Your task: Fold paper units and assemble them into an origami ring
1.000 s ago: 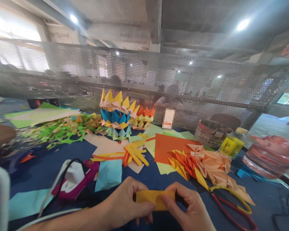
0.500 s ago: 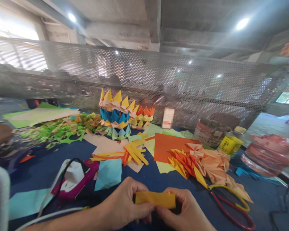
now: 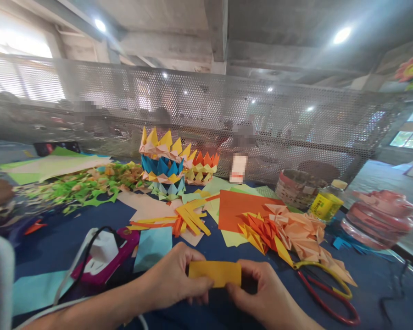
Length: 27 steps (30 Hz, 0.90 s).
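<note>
Between my two hands is a small yellow paper strip (image 3: 216,273), held level above the dark blue tabletop. My left hand (image 3: 179,277) pinches its left end, thumb across the front. At the strip's right end, the thumb and fingers of my right hand (image 3: 258,288) are closed on the edge. A light blue paper square (image 3: 153,247) lies just beyond my left hand. Scissors (image 3: 326,288) with red and yellow handles rest to the right of my right hand. Folded orange and yellow paper pieces (image 3: 266,233) are heaped beyond it, beside peach folded pieces (image 3: 298,231).
Folded paper crowns (image 3: 163,162) are stacked at the back. A purple power strip (image 3: 105,261) with cables sits at left, near a pile of green scraps (image 3: 96,185). A yellow-labelled bottle (image 3: 326,204) and a pink jug (image 3: 380,220) stand at right. Perforated metal panels (image 3: 192,105) rise behind.
The yellow strip has moved slightly left and up, and more of its face shows. My right hand's fingers have shifted at its right end. The view has turned slightly.
</note>
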Available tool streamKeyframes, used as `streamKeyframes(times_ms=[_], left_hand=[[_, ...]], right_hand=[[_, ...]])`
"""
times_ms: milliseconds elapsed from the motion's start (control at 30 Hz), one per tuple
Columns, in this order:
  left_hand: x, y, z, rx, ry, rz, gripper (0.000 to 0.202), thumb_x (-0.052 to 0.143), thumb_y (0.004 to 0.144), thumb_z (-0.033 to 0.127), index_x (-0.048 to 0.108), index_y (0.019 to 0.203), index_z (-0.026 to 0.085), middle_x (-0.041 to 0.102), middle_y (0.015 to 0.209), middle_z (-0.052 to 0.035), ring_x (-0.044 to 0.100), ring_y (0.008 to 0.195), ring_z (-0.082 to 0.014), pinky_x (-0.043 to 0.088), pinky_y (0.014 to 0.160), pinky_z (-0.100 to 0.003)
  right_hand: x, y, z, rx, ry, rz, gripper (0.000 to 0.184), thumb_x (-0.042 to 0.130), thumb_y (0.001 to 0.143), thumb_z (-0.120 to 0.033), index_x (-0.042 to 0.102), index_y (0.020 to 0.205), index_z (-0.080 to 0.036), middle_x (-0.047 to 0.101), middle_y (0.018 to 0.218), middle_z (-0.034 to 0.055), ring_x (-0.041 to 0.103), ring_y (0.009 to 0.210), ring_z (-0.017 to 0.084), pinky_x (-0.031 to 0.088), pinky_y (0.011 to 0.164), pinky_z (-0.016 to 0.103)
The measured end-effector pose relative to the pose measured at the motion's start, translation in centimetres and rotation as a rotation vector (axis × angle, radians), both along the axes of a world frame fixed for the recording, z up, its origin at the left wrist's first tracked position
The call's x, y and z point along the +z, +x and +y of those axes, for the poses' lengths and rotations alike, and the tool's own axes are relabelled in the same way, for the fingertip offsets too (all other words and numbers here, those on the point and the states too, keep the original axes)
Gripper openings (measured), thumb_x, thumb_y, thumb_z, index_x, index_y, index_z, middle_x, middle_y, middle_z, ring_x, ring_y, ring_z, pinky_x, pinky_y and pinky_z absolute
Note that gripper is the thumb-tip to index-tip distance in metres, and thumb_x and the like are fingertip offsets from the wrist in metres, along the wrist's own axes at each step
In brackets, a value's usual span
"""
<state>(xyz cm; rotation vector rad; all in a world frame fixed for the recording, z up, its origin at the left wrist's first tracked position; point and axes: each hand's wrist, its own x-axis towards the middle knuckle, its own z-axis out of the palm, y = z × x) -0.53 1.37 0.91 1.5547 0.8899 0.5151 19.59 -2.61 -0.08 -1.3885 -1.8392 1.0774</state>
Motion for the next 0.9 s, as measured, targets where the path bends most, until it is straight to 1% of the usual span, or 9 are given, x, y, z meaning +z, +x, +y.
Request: streamKeyframes(times_ms=[100, 300, 533, 767, 900], left_hand=[[0.3, -0.1, 0.4, 0.017, -0.002, -0.006, 0.016, 0.063, 0.067, 0.027, 0.062, 0.066, 0.011, 0.067, 0.057, -0.002, 0.058, 0.048, -0.0093, 0.044, 0.044, -0.016], [0.4, -0.3, 0.9, 0.019, 0.019, -0.018, 0.019, 0.064, 0.066, 0.029, 0.062, 0.066, 0.01, 0.068, 0.057, -0.003, 0.058, 0.047, -0.0099, 0.044, 0.043, -0.016], [0.5, -0.5, 0.9, 0.016, 0.024, -0.016, 0.016, 0.063, 0.066, 0.027, 0.063, 0.065, 0.011, 0.067, 0.056, -0.0024, 0.059, 0.048, -0.0107, 0.045, 0.044, -0.017], [0.6, -0.6, 1.0, 0.036, 0.06, -0.011, 0.018, 0.063, 0.068, 0.028, 0.064, 0.063, 0.01, 0.068, 0.057, -0.0035, 0.059, 0.048, -0.0109, 0.046, 0.044, -0.017], [0.5, -0.5, 1.0, 0.059, 0.057, -0.02, 0.017, 0.062, 0.067, 0.026, 0.063, 0.06, 0.011, 0.068, 0.056, -0.0031, 0.06, 0.048, -0.0114, 0.046, 0.044, -0.018]], right_hand=[[0.3, 0.2, 0.2, -0.055, 0.033, -0.018, 0.018, 0.055, 0.076, -0.029, 0.054, 0.064, -0.015, 0.05, 0.059, -0.0028, 0.039, 0.055, 0.008, 0.032, 0.049, 0.018], [0.6, 0.5, 0.5, -0.083, 0.056, 0.021, 0.022, 0.056, 0.076, -0.032, 0.049, 0.061, -0.018, 0.053, 0.056, -0.003, 0.044, 0.053, 0.009, 0.035, 0.052, 0.019], [0.9, 0.5, 0.6, -0.078, 0.082, -0.006, 0.017, 0.055, 0.073, -0.026, 0.05, 0.06, -0.017, 0.053, 0.055, -0.0037, 0.043, 0.051, 0.008, 0.034, 0.05, 0.019], [1.4, 0.6, 0.7, -0.096, 0.112, -0.033, 0.01, 0.055, 0.07, -0.023, 0.056, 0.063, -0.017, 0.056, 0.057, -0.0027, 0.048, 0.053, 0.01, 0.037, 0.051, 0.019], [1.6, 0.5, 0.6, -0.094, 0.147, -0.067, 0.009, 0.054, 0.07, -0.022, 0.055, 0.062, -0.017, 0.052, 0.055, -0.0037, 0.045, 0.052, 0.009, 0.036, 0.051, 0.019]])
